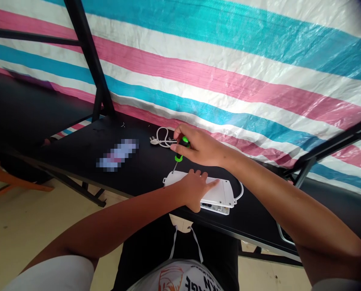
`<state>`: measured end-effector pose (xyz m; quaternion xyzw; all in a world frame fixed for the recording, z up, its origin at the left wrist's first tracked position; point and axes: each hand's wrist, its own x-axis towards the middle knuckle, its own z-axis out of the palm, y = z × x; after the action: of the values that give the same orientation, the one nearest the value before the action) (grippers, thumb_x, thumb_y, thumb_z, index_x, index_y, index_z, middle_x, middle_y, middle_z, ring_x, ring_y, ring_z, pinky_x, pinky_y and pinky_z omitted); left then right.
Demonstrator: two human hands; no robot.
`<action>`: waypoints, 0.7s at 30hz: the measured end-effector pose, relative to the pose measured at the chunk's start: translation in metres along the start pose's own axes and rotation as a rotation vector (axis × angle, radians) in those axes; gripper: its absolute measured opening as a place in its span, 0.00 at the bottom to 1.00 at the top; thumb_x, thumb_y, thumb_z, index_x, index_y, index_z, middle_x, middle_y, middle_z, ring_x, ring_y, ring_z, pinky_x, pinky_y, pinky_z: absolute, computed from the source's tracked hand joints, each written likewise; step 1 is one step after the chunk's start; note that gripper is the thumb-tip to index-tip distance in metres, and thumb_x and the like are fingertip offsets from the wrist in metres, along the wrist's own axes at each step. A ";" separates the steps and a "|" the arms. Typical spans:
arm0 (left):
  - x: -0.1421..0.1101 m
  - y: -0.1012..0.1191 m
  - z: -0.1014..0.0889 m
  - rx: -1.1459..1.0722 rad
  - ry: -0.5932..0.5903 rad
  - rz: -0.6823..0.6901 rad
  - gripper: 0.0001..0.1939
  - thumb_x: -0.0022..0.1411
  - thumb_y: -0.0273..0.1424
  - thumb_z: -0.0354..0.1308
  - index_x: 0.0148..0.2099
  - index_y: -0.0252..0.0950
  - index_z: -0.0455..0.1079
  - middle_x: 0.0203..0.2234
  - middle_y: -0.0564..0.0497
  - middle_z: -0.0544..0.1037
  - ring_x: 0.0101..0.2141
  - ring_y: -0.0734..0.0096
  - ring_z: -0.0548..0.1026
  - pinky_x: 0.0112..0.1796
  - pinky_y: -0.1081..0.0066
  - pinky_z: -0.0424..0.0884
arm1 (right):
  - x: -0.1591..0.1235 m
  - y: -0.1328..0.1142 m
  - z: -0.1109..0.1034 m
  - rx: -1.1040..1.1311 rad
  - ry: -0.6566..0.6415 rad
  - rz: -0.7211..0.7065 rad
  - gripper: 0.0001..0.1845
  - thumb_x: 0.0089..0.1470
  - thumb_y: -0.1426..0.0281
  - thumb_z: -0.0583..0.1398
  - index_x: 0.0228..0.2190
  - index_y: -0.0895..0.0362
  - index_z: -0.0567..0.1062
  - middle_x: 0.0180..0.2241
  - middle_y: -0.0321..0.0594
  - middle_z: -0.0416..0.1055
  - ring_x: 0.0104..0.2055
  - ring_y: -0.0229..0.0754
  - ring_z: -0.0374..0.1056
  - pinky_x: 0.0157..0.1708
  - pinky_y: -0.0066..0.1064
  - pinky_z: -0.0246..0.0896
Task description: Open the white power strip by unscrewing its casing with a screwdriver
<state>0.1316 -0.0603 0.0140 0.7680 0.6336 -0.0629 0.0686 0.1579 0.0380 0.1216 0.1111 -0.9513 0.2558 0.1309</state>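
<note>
A white power strip (218, 194) lies on the black table, its flat screw-dotted cover facing up. Below the cover's near edge, part of the lower casing shows. My left hand (195, 188) spans the strip, fingers spread over the cover and thumb at the near edge. Closed around a black and green screwdriver (178, 157), my right hand (191, 144) is above the strip's left end. The screwdriver is tilted, its tip at the far left corner of the cover. A white cord with a plug (154, 140) lies behind my right hand, partly hidden by it.
The black table (138, 173) has a blurred-out item (117, 155) on the left. A dark metal frame post (89, 56) rises behind it, before a striped plastic sheet (174, 68). An orange stool (17, 178) stands at far left; a light-rimmed device (285, 234) is partly under my right arm.
</note>
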 end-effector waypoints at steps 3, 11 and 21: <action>-0.002 -0.005 0.003 -0.026 0.035 0.029 0.64 0.46 0.40 0.67 0.81 0.39 0.42 0.61 0.30 0.68 0.48 0.41 0.72 0.48 0.50 0.69 | 0.006 0.004 0.004 0.110 0.043 0.030 0.14 0.67 0.60 0.61 0.46 0.57 0.68 0.42 0.40 0.72 0.36 0.39 0.65 0.37 0.35 0.60; -0.009 -0.019 0.016 -0.110 0.164 0.097 0.56 0.52 0.42 0.64 0.78 0.32 0.47 0.61 0.34 0.69 0.51 0.45 0.72 0.52 0.54 0.67 | 0.009 0.022 0.002 0.209 0.039 0.132 0.08 0.63 0.71 0.56 0.43 0.57 0.72 0.43 0.41 0.73 0.36 0.38 0.66 0.37 0.33 0.61; -0.010 -0.018 0.023 -0.057 0.192 0.114 0.51 0.58 0.43 0.59 0.78 0.31 0.46 0.64 0.32 0.66 0.56 0.41 0.69 0.56 0.51 0.64 | 0.020 -0.028 -0.005 -0.234 -0.183 0.109 0.16 0.68 0.70 0.54 0.53 0.62 0.71 0.42 0.49 0.78 0.38 0.46 0.70 0.35 0.36 0.56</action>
<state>0.1117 -0.0708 -0.0076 0.8030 0.5942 0.0330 0.0331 0.1480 0.0146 0.1446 0.0663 -0.9872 0.1387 0.0416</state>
